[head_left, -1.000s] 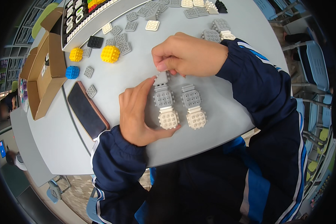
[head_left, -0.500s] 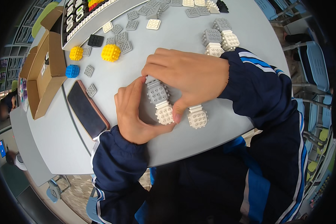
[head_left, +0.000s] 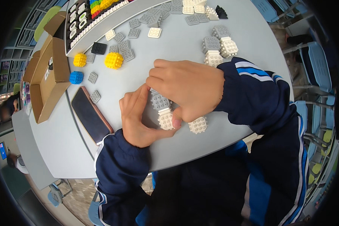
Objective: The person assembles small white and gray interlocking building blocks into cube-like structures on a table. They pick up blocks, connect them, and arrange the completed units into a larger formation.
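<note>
A chain of joined studded building blocks, with a grey block (head_left: pixel 161 101) above a white block (head_left: pixel 165 121), lies between my hands on the table. My left hand (head_left: pixel 136 119) curves around its left side, fingertips at the far end and thumb along the near edge of the white block. From above, my right hand (head_left: pixel 188 84) grips it, fingers bent over the far end and thumb pressed to the white block's side. Another white studded block (head_left: pixel 198 125) shows just right of that thumb; whether it joins the chain is hidden under my right hand.
A phone (head_left: pixel 91 115) lies left of my left hand. Beyond are yellow blocks (head_left: pixel 113 60), a blue block (head_left: pixel 76 77), flat grey plates (head_left: pixel 128 55) and a sorting tray (head_left: pixel 98 26). An open cardboard box (head_left: pixel 49 81) stands left; grey-and-white block pieces (head_left: pixel 213 58) sit far right.
Both hands keep their hold on the block chain, with only slight finger shifts. The whole view has shifted a little, so the table things appear slightly lower.
</note>
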`<move>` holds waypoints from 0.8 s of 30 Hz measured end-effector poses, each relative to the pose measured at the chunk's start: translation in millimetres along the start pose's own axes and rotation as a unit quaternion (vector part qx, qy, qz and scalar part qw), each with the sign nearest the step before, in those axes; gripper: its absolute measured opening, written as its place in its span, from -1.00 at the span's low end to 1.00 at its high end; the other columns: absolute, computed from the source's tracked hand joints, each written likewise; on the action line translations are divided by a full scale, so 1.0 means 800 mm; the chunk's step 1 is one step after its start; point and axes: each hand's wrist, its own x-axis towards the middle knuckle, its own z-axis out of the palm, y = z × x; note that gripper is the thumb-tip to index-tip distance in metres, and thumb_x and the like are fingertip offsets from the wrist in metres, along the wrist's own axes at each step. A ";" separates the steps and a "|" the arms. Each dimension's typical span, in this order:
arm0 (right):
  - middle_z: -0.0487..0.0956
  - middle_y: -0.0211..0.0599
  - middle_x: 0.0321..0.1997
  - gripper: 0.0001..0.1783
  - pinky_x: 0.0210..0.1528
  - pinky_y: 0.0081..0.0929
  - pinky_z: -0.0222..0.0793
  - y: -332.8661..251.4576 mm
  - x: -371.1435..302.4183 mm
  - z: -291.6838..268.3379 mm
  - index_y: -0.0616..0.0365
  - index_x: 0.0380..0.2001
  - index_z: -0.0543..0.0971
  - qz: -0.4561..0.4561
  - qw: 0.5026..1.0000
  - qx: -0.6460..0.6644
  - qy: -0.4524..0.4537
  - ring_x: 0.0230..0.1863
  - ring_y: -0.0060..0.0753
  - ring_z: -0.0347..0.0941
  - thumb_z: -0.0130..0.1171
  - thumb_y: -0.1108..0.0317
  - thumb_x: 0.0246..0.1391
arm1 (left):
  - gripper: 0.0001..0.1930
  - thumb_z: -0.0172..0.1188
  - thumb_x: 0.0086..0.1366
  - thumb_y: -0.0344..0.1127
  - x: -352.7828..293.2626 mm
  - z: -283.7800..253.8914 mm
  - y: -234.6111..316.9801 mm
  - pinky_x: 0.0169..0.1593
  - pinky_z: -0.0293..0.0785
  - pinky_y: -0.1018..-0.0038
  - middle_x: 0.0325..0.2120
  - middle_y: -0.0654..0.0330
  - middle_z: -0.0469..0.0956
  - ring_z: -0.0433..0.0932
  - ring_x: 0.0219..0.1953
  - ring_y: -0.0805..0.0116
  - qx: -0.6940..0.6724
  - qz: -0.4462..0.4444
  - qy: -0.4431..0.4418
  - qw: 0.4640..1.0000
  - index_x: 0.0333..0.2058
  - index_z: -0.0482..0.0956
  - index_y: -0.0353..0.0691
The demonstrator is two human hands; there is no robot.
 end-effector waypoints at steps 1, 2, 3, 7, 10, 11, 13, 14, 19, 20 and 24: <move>0.54 -0.15 -0.14 -0.27 0.02 -0.30 0.46 -0.003 0.001 -0.007 0.37 -0.15 0.52 0.017 1.000 -0.011 -0.021 0.05 -0.09 0.42 0.61 0.22 -0.42 | 0.11 0.69 -0.39 -0.14 0.002 0.000 0.001 0.17 0.28 0.30 0.03 0.12 0.55 0.40 -0.01 0.21 0.003 -0.003 0.001 1.000 0.23 0.42 -0.40; 0.55 -0.13 -0.12 -0.28 0.04 -0.29 0.46 -0.005 0.001 -0.015 0.38 -0.12 0.53 0.034 0.998 -0.022 -0.042 0.07 -0.08 0.43 0.60 0.18 -0.35 | 0.11 0.69 -0.39 -0.14 0.005 -0.001 0.002 0.19 0.28 0.29 0.05 0.12 0.54 0.40 0.01 0.21 0.007 -0.007 0.001 1.000 0.24 0.41 -0.39; 0.56 -0.11 -0.05 -0.28 0.08 -0.29 0.45 -0.003 0.002 -0.022 0.37 -0.07 0.54 0.042 0.998 -0.010 -0.047 0.11 -0.06 0.43 0.57 0.15 -0.27 | 0.12 0.70 -0.38 -0.12 0.004 -0.001 0.002 0.18 0.28 0.28 0.06 0.09 0.53 0.40 0.01 0.17 0.003 -0.005 0.006 1.000 0.24 0.40 -0.39; 0.55 -0.07 0.18 -0.35 0.23 -0.27 0.38 0.049 0.008 -0.056 0.26 0.12 0.53 0.107 0.992 -0.013 0.060 0.27 -0.03 0.38 0.42 0.09 0.04 | 0.15 0.71 -0.35 -0.06 -0.003 -0.005 0.003 0.23 0.25 0.22 0.13 -0.01 0.49 0.36 0.08 0.06 -0.002 0.000 0.011 1.000 0.28 0.38 -0.34; 0.53 -0.12 0.26 -0.46 0.28 -0.24 0.35 0.095 0.012 -0.058 0.12 0.18 0.54 0.094 0.968 -0.111 0.202 0.32 -0.05 0.35 0.33 0.20 0.16 | 0.20 0.72 -0.35 -0.01 -0.003 -0.011 0.003 0.30 0.21 0.18 0.24 -0.05 0.39 0.31 0.17 -0.01 0.020 0.016 -0.003 1.000 0.32 0.34 -0.33; 0.53 -0.14 0.27 -0.49 0.29 -0.23 0.34 0.105 0.011 -0.054 0.07 0.19 0.54 0.074 0.955 -0.152 0.245 0.33 -0.06 0.35 0.31 0.25 0.18 | 0.23 0.72 -0.35 0.01 -0.001 -0.013 0.003 0.32 0.20 0.16 0.28 -0.06 0.34 0.29 0.19 -0.03 0.033 0.022 -0.010 0.999 0.33 0.32 -0.33; 0.52 -0.19 0.28 -0.49 0.31 -0.16 0.29 0.116 0.013 -0.034 -0.05 0.21 0.55 0.078 0.942 -0.204 0.253 0.34 -0.10 0.35 0.30 0.32 0.17 | 0.29 0.73 -0.38 0.04 -0.002 -0.020 0.007 0.33 0.17 0.15 0.34 -0.09 0.25 0.27 0.21 -0.07 0.064 0.001 -0.025 0.998 0.35 0.28 -0.35; 0.52 -0.22 0.29 -0.48 0.33 -0.13 0.27 0.119 0.014 -0.029 -0.10 0.21 0.55 0.081 0.935 -0.230 0.257 0.34 -0.13 0.36 0.30 0.35 0.16 | 0.32 0.73 -0.40 0.06 -0.002 -0.022 0.009 0.33 0.16 0.14 0.37 -0.11 0.21 0.26 0.22 -0.08 0.079 -0.010 -0.033 0.996 0.36 0.26 -0.36; 0.63 -0.46 0.04 -0.60 0.28 -0.09 0.10 0.120 0.016 -0.033 -0.18 0.04 0.59 0.153 0.934 -0.253 0.203 0.18 -0.35 0.46 0.34 0.38 0.11 | 0.41 0.71 -0.42 0.19 -0.010 -0.030 0.026 0.36 0.08 0.10 0.41 -0.17 0.15 0.23 0.27 -0.09 0.073 0.035 0.021 0.997 0.39 0.19 -0.41; 0.65 -0.52 -0.02 -0.63 0.26 -0.10 0.08 0.120 0.016 -0.037 -0.17 0.00 0.59 0.165 0.933 -0.257 0.190 0.14 -0.38 0.48 0.34 0.37 0.10 | 0.43 0.70 -0.43 0.23 -0.010 -0.029 0.029 0.36 0.08 0.11 0.41 -0.17 0.17 0.22 0.28 -0.07 0.077 0.046 0.031 0.995 0.39 0.19 -0.41; 0.64 -0.56 -0.20 -0.72 0.20 -0.12 0.08 0.120 0.020 -0.040 -0.12 -0.09 0.58 0.192 0.927 -0.266 0.180 0.04 -0.37 0.51 0.34 0.34 0.11 | 0.26 0.60 -0.31 0.33 -0.018 -0.009 0.034 0.33 -0.05 0.05 0.28 -0.08 0.37 0.29 0.21 0.02 0.093 0.100 0.045 0.990 0.31 0.36 -0.36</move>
